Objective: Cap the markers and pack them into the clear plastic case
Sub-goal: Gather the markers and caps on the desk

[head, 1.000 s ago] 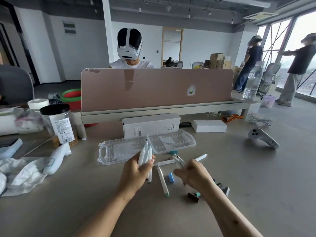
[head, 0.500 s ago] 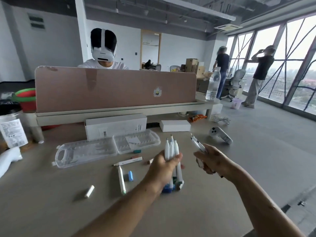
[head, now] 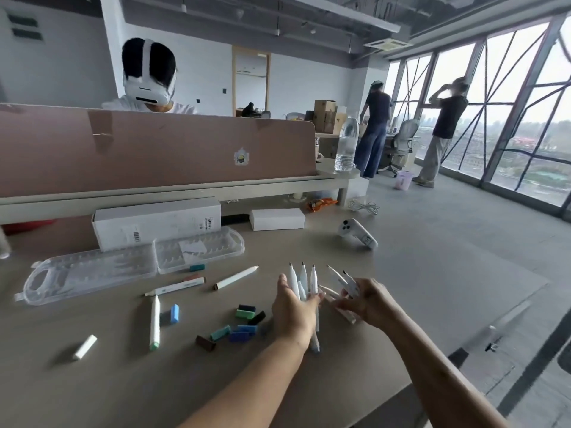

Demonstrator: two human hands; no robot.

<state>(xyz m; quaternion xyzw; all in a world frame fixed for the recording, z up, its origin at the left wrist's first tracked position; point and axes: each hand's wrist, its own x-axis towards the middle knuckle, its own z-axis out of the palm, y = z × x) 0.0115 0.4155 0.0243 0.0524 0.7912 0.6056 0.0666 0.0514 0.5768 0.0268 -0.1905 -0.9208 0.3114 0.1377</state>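
While no marker is yet being packed, the clear plastic case (head: 92, 273) is lying open at the far left of the desk (head: 417, 288). Its long axis is running left to right, and no markers are being seen in it. Just near of it, three loose markers (head: 176, 285) are lying on the desk, one of them capped in green and pointing toward the near edge. Right of these, a scatter of caps (head: 238, 327) is lying just left of the left hand (head: 293, 310). A bundle of uncapped markers (head: 302, 279) is being gripped upright in that hand, tips pointing up and away. A few further markers (head: 343, 278) are being pinched in the right hand (head: 367, 304), tips slanting up and to the left. Both hands are being held close together, fingertips nearly meeting. Capping is judged to be the step in hand. Since the caps are lying to the left, nearer the left hand, a reach across would be needed from the right hand.
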